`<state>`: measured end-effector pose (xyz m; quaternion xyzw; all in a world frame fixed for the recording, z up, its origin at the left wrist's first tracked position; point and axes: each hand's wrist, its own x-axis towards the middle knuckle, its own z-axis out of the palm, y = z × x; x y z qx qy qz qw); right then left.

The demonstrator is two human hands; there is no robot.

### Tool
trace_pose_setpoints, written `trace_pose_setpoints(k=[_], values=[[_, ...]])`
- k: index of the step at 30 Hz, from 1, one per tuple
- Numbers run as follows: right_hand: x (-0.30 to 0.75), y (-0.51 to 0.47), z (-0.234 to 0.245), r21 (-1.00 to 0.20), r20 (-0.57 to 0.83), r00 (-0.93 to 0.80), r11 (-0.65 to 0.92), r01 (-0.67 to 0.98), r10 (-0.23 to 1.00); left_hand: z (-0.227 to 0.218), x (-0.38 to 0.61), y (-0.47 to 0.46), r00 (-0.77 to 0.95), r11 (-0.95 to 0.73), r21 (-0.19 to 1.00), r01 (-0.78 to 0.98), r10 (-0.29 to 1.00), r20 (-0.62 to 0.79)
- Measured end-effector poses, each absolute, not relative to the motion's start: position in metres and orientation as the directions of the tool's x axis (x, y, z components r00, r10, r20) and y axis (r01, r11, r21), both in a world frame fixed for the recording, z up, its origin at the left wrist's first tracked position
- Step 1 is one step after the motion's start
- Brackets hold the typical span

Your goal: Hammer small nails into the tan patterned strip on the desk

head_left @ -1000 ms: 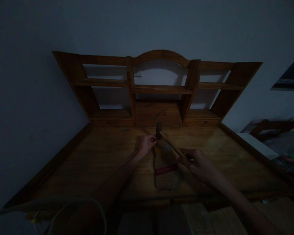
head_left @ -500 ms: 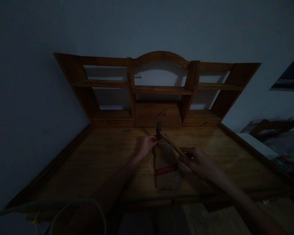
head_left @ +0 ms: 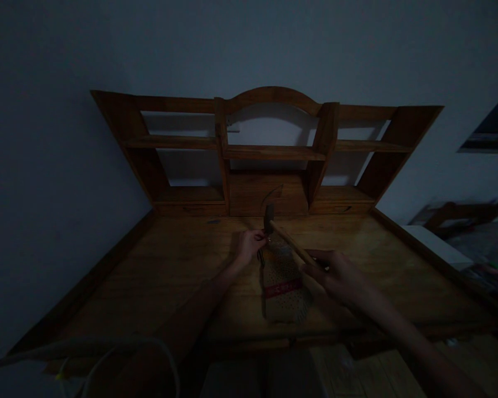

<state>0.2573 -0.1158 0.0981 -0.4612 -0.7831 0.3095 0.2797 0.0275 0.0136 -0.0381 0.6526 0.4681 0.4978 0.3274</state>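
In my right hand (head_left: pixel 332 273) is a hammer (head_left: pixel 292 243), gripped by its wooden handle, with the dark head pointing up and left. Just left of the hammer head, my left hand (head_left: pixel 249 246) is closed in a pinch at the top edge of a tan bag (head_left: pixel 284 307). What the pinched fingers hold is too dark and small to make out. The bag looks like cloth, with dark dots and a red band, and lies flat on the wooden desk (head_left: pixel 170 265). The hammer head is over or touching the bag's top end; I cannot tell which.
A wooden shelf unit (head_left: pixel 274 152) with several compartments stands at the back of the desk against the wall. A small dark object (head_left: pixel 213 221) lies near its base. At the lower left a pale cord (head_left: pixel 108 344) loops across. A wooden chair (head_left: pixel 467 213) stands at the right.
Both hands stay nearly where they were. The hammer head has shifted very slightly; the bag has not visibly moved.
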Motion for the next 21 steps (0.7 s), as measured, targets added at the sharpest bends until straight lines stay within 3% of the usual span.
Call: trace_pose_setpoints(k=[5, 8, 11, 15, 21], values=[[0.262, -0.123, 0.116, -0.766, 0.132, -0.341, 0.314, 0.561, 0.931, -0.028, 0.020, 0.013, 0.047, -0.353, 0.884, 0.307, 0.933, 0.356], [0.266, -0.125, 0.122, -0.788, 0.097, -0.307, 0.261, 0.558, 0.947, -0.012, 0.013, 0.007, -0.015, -0.446, 0.791, 0.420, 0.867, 0.497], [0.271, -0.124, 0.122, -0.800, 0.067, -0.313, 0.238, 0.550, 0.947, -0.002, 0.010, 0.002, 0.115, -0.582, 0.623, 0.522, 0.772, 0.625], [0.273, -0.124, 0.117, -0.804, 0.009, -0.303, 0.187, 0.565, 0.953, -0.003, 0.011, -0.001, 0.354, -0.689, 0.439, 0.576, 0.695, 0.625], [0.275, -0.121, 0.105, -0.812, 0.076, -0.309, 0.239, 0.533, 0.948, -0.001, 0.010, -0.005, 0.391, -0.691, 0.358, 0.628, 0.678, 0.623]])
